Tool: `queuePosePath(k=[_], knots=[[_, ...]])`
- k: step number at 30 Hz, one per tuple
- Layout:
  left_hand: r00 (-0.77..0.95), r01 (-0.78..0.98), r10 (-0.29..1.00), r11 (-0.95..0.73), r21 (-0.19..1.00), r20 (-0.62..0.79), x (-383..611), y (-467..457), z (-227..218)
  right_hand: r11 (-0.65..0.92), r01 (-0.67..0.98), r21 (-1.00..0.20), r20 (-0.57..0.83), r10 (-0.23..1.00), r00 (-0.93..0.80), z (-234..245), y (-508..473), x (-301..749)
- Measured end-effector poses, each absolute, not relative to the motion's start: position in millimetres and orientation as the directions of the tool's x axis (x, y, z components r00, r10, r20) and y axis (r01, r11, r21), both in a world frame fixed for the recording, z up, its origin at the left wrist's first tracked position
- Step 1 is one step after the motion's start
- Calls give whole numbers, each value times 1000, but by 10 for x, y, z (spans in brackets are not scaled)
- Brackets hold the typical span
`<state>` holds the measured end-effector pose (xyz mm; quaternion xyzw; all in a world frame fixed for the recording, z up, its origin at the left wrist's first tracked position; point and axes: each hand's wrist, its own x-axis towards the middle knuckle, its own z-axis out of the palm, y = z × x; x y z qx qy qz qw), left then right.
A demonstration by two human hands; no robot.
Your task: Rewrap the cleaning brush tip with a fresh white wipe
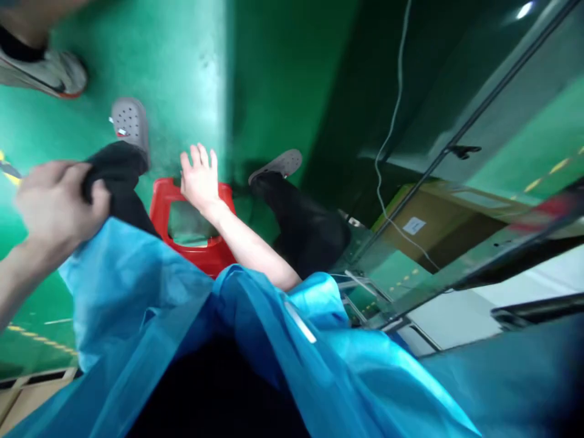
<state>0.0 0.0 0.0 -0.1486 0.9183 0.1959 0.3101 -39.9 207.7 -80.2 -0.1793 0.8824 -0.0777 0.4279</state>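
Note:
My left hand (59, 204) rests over my left knee in black trousers (121, 182), its thumb apart from the fingers; it is somewhat blurred. My right hand (201, 179) hangs down between my legs, fingers stretched out and apart, with nothing visible in it. Directly under that hand is a red plastic stool (159, 210), with a wide opening in its side. The hand overlaps the stool's frame in view; whether it touches it I cannot tell. A blue smock (123, 274) covers my lap and upper right arm.
Grey clogs (130, 118) on my feet stand on the green floor (182, 61). Another person's shoe (64, 73) is at upper left. On the right, a thin cable (400, 79) hangs before a dark metal bar (479, 115), with a cardboard box (442, 225) behind.

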Motion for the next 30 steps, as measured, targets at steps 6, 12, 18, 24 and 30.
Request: queuePosePath(k=[6,12,18,24,30], knots=[[-835,-118,258,779,616,-485,-469,680,-57,897,-421,-133,-570,-417,-708,-180,2169,-634],[-940,-90,180,687,721,-289,-483,1022,65,884,-467,20,-399,-422,-814,239,2217,-960],[-998,-42,7,654,756,-61,-445,1026,198,876,-476,80,-300,-434,-849,559,2137,-993],[-1000,2,18,786,619,-21,-413,984,476,892,-452,7,-157,-446,-881,731,2066,-826],[-994,93,107,864,494,1,-235,970,568,942,-334,-40,-195,-335,-922,669,2286,-421]])
